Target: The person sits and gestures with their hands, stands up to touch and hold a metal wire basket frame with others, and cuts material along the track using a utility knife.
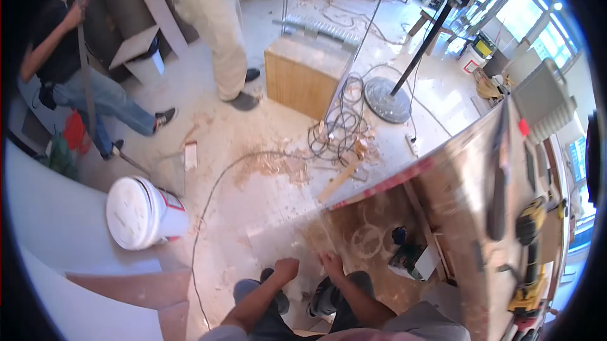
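Note:
My left hand is low in the middle of the view, fingers curled closed, in front of my left knee. Close by on its right, my right hand is also closed, in front of my right knee. What either hand grips, if anything, is too small or blurred to make out. Just beyond them lies a pale, blurred sheet-like patch over the dusty floor. To the right of my right hand is the open underside of a wooden workbench, with a small dark green box inside.
A white lidded bucket stands at left. A black cable runs across the floor to a coiled heap. Beyond are a wooden box, a round-based stand and two people standing. A yellow power drill lies on the bench.

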{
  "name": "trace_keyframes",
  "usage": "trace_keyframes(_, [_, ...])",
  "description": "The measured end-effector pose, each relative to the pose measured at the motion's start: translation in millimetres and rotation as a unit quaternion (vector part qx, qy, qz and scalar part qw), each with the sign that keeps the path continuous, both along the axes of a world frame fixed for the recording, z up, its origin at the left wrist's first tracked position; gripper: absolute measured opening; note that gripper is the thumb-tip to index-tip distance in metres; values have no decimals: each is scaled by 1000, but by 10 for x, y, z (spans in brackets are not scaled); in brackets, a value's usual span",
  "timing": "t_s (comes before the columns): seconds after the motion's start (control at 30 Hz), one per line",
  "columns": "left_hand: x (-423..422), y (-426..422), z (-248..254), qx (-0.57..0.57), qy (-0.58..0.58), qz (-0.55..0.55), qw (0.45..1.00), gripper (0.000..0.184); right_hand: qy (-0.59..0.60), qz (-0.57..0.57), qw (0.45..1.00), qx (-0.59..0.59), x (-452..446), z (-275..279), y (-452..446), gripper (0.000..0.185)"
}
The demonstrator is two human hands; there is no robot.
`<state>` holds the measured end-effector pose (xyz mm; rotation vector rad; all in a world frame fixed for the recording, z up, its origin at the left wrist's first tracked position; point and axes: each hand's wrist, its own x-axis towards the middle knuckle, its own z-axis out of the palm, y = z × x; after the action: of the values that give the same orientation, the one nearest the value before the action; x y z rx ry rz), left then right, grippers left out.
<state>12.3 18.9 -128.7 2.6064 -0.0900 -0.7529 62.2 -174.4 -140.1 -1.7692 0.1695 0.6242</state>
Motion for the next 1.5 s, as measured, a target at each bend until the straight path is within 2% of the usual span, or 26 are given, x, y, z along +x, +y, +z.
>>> trace_keyframes(0.03, [89, 84, 259, -17, 29, 41, 999, 16, 15, -34, 999, 7, -101, 271, -16, 23])
trace_keyframes(0.1, [-41, 185, 819, -54, 109, 123, 985, 17, -14, 51, 998, -47, -289, 964, 38, 22])
trace_keyframes(0.13, [-119, 266, 1041, -119, 43, 172, 977, 18, -30, 97, 993, -65, -299, 1347, 165, 22])
trace_keyframes(0.23, [-101, 514, 1686, -149, 63, 240, 957, 19, -9, 166, 981, -95, -212, 2346, 587, 19])
trace_keyframes(0.37, [294, 887, 2513, -156, 96, 293, 938, 17, 22, 162, 986, -9, 137, 3660, 1187, 20])
trace_keyframes(0.43, [684, 1113, 2941, -161, 108, 252, 948, 16, 83, 142, 984, 64, 369, 4285, 1394, 19])
trace_keyframes(0.53, [1127, 1527, 3140, -150, 86, 222, 959, 16, 40, 130, 970, 202, 815, 5014, 1506, 17])
trace_keyframes(0.57, [1230, 1684, 3085, -178, 101, 237, 950, 16, 33, 126, 968, 214, 1047, 5204, 1509, 17])
trace_keyframes(0.6, [1317, 1842, 2965, -151, 78, 221, 960, 16, 32, 121, 966, 228, 1244, 5387, 1522, 17])
trace_keyframes(0.63, [1513, 1909, 3230, -110, 50, 199, 973, 16, 26, 118, 963, 240, 1438, 5482, 1515, 17])
trace_keyframes(0.67, [1646, 2026, 3273, -118, 60, 235, 963, 15, -21, 117, 958, 263, 1618, 5427, 1523, 19])
trace_keyframes(0.7, [1777, 2103, 3398, -83, 36, 244, 966, 14, -12, 77, 958, 276, 1753, 5506, 1543, 19])
trace_keyframes(0.77, [1929, 2372, 3211, -143, 72, 332, 930, 14, 1, 9, 956, 292, 2192, 5741, 1537, 19])
trace_keyframes(0.8, [2040, 2447, 3291, -129, 64, 333, 932, 14, 17, -43, 953, 300, 2360, 5847, 1547, 18])
trace_keyframes(0.9, [2436, 2608, 3467, -100, 43, 352, 930, 15, 10, -85, 966, 242, 2805, 5792, 1499, 14])
trace_keyframes(1.03, [3206, 2839, 3438, -85, 39, 379, 921, 22, -2, -120, 987, 102, 3618, 5534, 1443, 21])
trace_keyframes(1.1, [3743, 2966, 3355, -82, 52, 378, 920, 24, -76, -210, 974, 34, 4203, 5349, 1569, 23])
trace_keyframes(1.17, [4375, 3086, 3350, -56, -10, 303, 951, 24, -142, -271, 950, 69, 4958, 5144, 1692, 24])
trace_keyframes(1.2, [4803, 3067, 3341, -51, -42, 263, 962, 24, -152, -241, 957, 62, 5351, 4856, 1612, 30])
trace_keyframes(1.23, [5220, 2994, 3453, -85, -72, 235, 966, 22, -176, -289, 941, -31, 5775, 4869, 1700, 38])
trace_keyframes(1.27, [5559, 2953, 3690, -113, -95, 208, 967, 21, -298, -254, 904, -173, 6188, 4712, 1663, 48])
trace_keyframes(1.33, [6246, 2817, 4147, -231, -165, 135, 949, 17, -132, -396, 909, -6, 6997, 4929, 1871, 64])
trace_keyframes(1.37, [6581, 2755, 4313, -248, -160, 106, 950, 17, -160, -417, 891, -78, 7374, 4790, 1870, 71])
trace_keyframes(1.43, [7053, 2675, 4569, -283, -142, 52, 947, 18, -166, -441, 870, -148, 7801, 4577, 1924, 80])
trace_keyframes(1.5, [7414, 2585, 4862, -307, -135, 40, 941, 15, -135, -458, 868, -138, 8011, 4535, 2014, 83])
